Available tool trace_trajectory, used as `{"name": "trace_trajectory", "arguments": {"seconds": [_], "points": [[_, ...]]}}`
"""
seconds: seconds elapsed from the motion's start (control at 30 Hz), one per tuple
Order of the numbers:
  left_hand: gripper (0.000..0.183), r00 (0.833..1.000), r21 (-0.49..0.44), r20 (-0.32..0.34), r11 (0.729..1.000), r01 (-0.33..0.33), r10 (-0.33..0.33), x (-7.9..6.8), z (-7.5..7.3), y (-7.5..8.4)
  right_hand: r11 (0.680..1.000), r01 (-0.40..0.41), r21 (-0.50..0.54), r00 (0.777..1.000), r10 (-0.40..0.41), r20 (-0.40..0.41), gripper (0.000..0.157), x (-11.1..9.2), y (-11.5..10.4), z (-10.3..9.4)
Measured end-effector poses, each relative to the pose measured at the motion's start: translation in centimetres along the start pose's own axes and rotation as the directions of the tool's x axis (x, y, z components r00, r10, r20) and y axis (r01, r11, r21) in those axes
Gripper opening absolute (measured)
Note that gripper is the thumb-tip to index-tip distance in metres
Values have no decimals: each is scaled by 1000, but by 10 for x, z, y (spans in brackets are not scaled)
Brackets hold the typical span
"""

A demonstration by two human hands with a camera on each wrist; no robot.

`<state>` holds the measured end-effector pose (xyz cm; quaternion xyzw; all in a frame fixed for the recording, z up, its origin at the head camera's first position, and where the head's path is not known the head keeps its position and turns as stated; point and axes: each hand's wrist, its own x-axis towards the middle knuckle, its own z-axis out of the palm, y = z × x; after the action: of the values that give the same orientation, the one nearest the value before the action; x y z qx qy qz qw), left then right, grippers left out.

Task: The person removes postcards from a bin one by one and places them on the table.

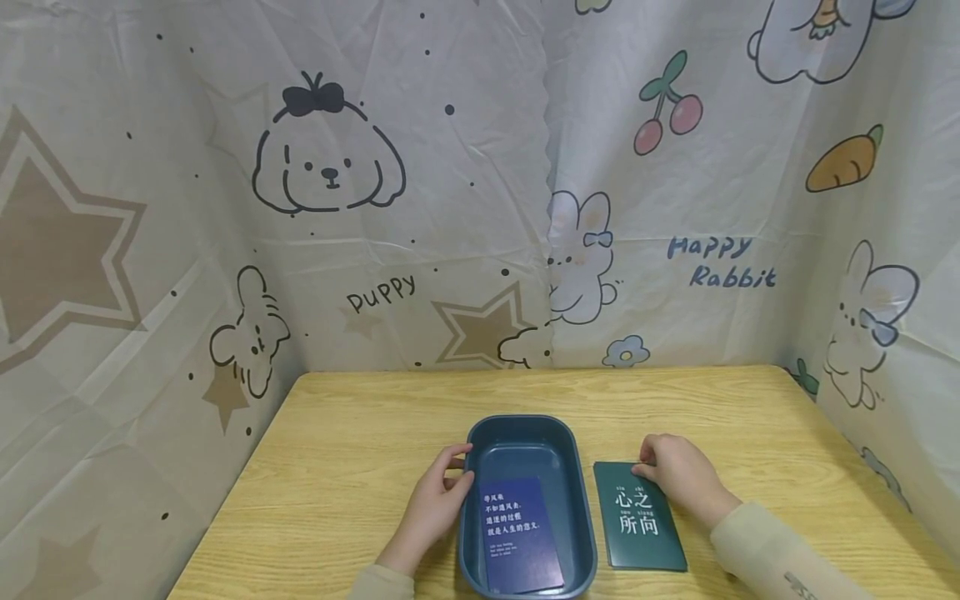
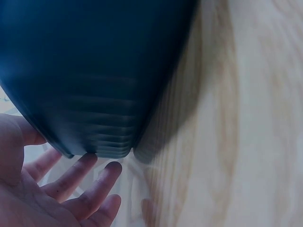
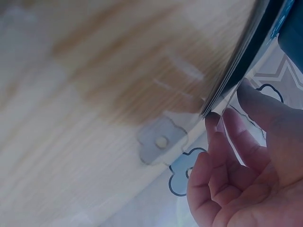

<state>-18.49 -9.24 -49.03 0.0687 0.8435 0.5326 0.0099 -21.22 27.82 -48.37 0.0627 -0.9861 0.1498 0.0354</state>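
A dark blue rectangular tray (image 1: 522, 433) stands on the table, with a purple-blue card (image 1: 517, 533) printed with white text lying inside it. My left hand (image 1: 438, 496) touches the tray's left rim with thumb and fingertips; in the left wrist view, its fingers (image 2: 78, 182) spread loosely beside the outer wall. To the right of the tray lies a stack of green cards (image 1: 641, 521) with large white characters on top. My right hand (image 1: 682, 471) pinches the upper right corner of the top green card. From the right wrist view, that card's edge is parted from the stack between thumb and fingers.
The wood-grain table (image 1: 360, 467) extends around the tray and the stack. A pale curtain (image 1: 450, 208) with cartoon prints hangs behind the table and along both sides.
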Motion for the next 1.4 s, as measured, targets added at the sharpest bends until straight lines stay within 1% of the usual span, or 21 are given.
{"name": "trace_trajectory", "arguments": {"seconds": [0.2, 0.43, 0.53, 0.7, 0.9, 1.07, 1.23, 1.4], "points": [[40, 1000, 3, -6, 1000, -3, 3, 0, 0, 0, 1000, 10, -1, 1000, -10, -2, 17, -1, 0, 1], [40, 1000, 6, -8, 1000, 2, -2, 0, 0, -1, 998, 53, -29, 998, -52, 32, 14, -1, -1, 2], [40, 1000, 11, -9, 1000, 1, 0, 0, 0, -2, 997, 69, -36, 997, -68, 35, 13, -2, 0, 3], [40, 1000, 14, -7, 1000, 0, 0, 1, 0, -1, 994, 103, -33, 994, -102, 27, 12, -3, 2, 5], [40, 1000, 11, -7, 1000, 5, -5, 1, 0, -1, 993, 114, -28, 993, -114, 17, 13, -4, 4, 6], [40, 1000, 15, -11, 1000, 8, -8, 1, 0, 0, 989, 140, -39, 990, -140, -5, 16, -5, 6, 7], [40, 1000, 14, -13, 1000, 9, -8, 1, 1, 0, 988, 148, -40, 989, -148, -8, 16, -6, 5, 5], [40, 1000, 14, -10, 1000, 9, -9, 0, 0, 0, 991, 129, -27, 992, -129, -3, 13, -6, 1, 0]]}}
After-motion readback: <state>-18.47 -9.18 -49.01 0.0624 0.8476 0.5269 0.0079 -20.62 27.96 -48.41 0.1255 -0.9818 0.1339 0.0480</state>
